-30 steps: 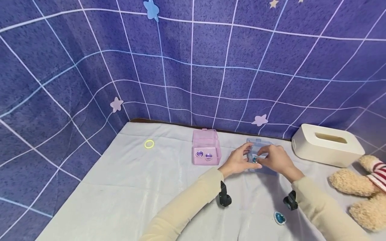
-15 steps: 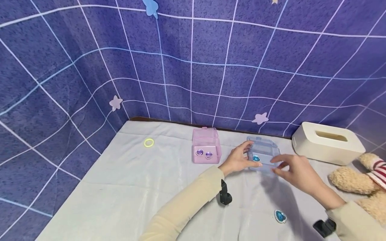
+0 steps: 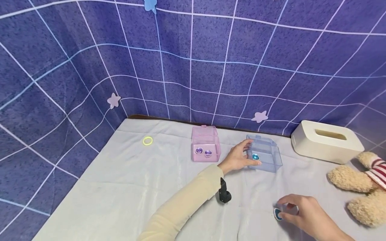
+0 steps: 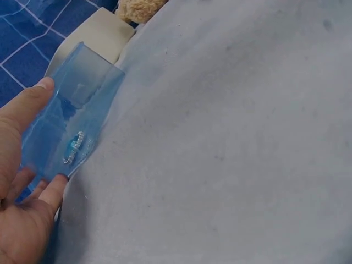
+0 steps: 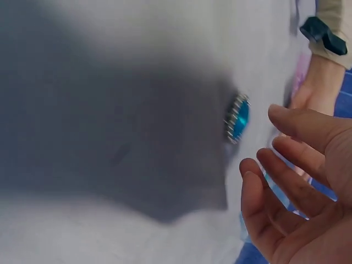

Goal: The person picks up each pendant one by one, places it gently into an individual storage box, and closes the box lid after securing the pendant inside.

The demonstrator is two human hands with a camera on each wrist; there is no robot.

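Note:
My left hand (image 3: 236,159) grips the left side of a clear blue plastic box (image 3: 271,163) with its lid raised. In the left wrist view the thumb lies on one edge and the fingers curl at the opposite edge. A blue gem with a beaded border (image 4: 73,147) lies inside the box. On the cloth nearer to me is a larger blue heart-shaped gem (image 5: 239,118) with a pale beaded rim. My right hand (image 3: 309,216) hovers at it, thumb and fingers spread apart; the right wrist view shows a gap between fingertips and gem.
A pink plastic box (image 3: 206,157) with its lid up holds two purple gems (image 3: 199,150). Farther left lies a yellow ring (image 3: 147,141). A white tissue box (image 3: 327,142) and a teddy bear (image 3: 366,194) are on the right. A purple curtain (image 3: 169,67) hangs behind the table.
My right hand has left the gem inside the blue box and moved down and right to the gem on the cloth. My left hand stays on the box.

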